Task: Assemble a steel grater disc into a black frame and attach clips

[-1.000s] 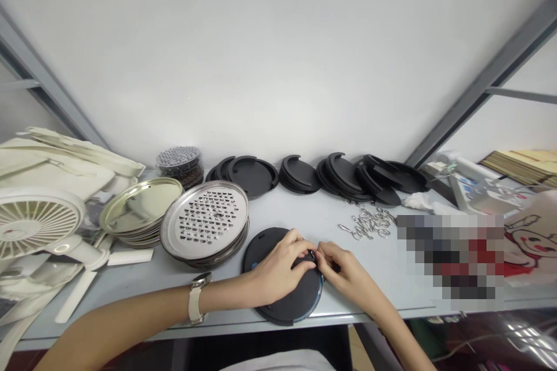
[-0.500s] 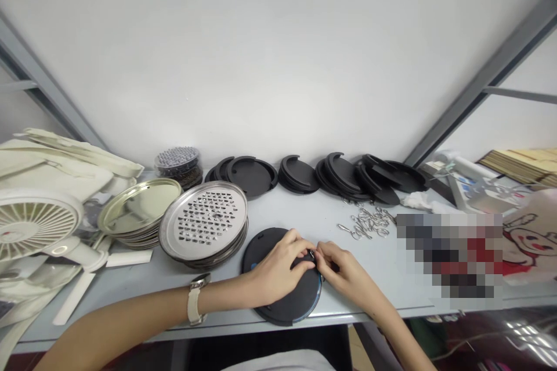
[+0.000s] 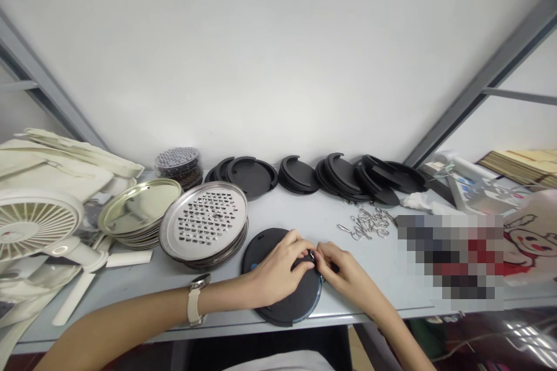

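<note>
A black round disc [image 3: 289, 304] with a blue edge lies flat at the front of the table. My left hand [image 3: 282, 269], with a watch on its wrist, rests over the disc, thumb and forefinger pinched at its right rim. There my right hand [image 3: 342, 272] pinches from the other side. Between the fingertips a small metal clip [image 3: 312, 255] shows; the fingers hide most of it. Several similar wire clips [image 3: 369, 221] lie in a loose pile behind my right hand.
Black round trays [image 3: 256, 177] line the wall. To the left are stacked metal grater plates [image 3: 204, 220], plain metal discs [image 3: 141, 208], a spiked disc [image 3: 176, 157] and a white fan [image 3: 35, 223]. A printed bag [image 3: 528, 243] lies at the right.
</note>
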Demonstrator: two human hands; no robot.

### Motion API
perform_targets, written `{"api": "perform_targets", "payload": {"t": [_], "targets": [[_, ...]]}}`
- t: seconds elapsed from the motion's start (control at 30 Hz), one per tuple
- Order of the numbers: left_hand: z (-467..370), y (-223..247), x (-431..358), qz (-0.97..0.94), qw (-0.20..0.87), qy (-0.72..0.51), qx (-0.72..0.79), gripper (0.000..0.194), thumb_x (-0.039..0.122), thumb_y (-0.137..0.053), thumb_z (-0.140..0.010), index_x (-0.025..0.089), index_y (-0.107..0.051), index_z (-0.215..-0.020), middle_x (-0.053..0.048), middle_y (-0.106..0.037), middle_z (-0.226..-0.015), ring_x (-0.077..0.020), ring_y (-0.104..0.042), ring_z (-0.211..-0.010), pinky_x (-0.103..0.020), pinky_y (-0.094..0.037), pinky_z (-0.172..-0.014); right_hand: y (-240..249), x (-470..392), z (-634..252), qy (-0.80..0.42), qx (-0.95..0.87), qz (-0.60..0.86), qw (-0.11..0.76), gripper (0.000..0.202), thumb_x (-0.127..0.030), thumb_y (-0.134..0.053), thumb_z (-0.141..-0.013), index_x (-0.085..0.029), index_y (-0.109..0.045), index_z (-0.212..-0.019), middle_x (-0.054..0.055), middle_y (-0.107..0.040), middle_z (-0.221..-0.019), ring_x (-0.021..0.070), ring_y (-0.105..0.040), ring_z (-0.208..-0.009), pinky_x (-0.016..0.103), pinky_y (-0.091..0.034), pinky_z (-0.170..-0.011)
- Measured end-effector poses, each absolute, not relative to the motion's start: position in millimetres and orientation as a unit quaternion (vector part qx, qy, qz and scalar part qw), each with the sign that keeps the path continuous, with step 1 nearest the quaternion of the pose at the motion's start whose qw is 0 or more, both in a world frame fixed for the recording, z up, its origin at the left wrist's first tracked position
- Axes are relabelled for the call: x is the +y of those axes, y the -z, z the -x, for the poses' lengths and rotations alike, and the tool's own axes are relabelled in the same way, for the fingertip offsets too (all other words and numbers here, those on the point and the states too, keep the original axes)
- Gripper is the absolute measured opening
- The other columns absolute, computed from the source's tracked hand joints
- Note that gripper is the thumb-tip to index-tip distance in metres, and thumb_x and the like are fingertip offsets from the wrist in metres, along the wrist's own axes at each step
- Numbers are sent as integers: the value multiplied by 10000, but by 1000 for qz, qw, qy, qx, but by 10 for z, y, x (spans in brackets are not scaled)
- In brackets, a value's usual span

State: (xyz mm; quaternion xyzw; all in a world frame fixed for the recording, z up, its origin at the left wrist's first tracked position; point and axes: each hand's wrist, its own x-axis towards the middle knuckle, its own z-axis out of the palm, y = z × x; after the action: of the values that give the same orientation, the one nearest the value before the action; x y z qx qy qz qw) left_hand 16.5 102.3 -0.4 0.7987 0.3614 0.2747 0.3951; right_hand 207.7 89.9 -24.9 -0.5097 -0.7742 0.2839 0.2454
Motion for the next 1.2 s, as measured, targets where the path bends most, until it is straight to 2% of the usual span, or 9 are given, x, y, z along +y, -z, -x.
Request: {"api": "perform_targets", "payload": {"t": [0.4, 0.63, 0.9, 1.2], "targets": [[-171, 3, 1029, -799, 392, -276, 362, 229, 126, -545, -867, 234, -593, -1063, -11, -511, -1003, -134, -577, -915, -262, -451, -878, 262, 896, -2093, -294, -769, 507, 255, 293, -302, -367, -962, -210, -379, -684, -35, -424, -654, 140, -443, -622, 247, -334, -576], [-164, -1, 1011, -778, 402, -276, 397, 270, 154, -579, -838, 242, -511, -1084, -7, -524, -1049, -150, -577, -933, -299, -467, -859, 226, 892, -2057, -279, -773, 506, 261, 293, -307, -342, -980, -209, -409, -711, -29, -447, -659, 149, -465, -632, 255, -351, -597], [-160, -39, 1004, -777, 408, -286, 386, 263, 144, -590, -818, 229, -518, -1056, -21, -524, -1057, -152, -577, -922, -304, -484, -861, 190, 901, -2020, -267, -783, 498, 259, 266, -273, -349, -978, -206, -463, -747, -12, -498, -678, 168, -499, -684, 265, -370, -632], [-184, -83, 1035, -768, 426, -298, 375, 337, 98, -609, -787, 239, -561, -1090, -21, -613, -1117, -160, -605, -891, -280, -515, -789, 230, 911, -2056, -266, -783, 498, 262, 336, -280, -361, -968, -206, -411, -644, -18, -461, -624, 163, -481, -651, 269, -363, -604]]}}
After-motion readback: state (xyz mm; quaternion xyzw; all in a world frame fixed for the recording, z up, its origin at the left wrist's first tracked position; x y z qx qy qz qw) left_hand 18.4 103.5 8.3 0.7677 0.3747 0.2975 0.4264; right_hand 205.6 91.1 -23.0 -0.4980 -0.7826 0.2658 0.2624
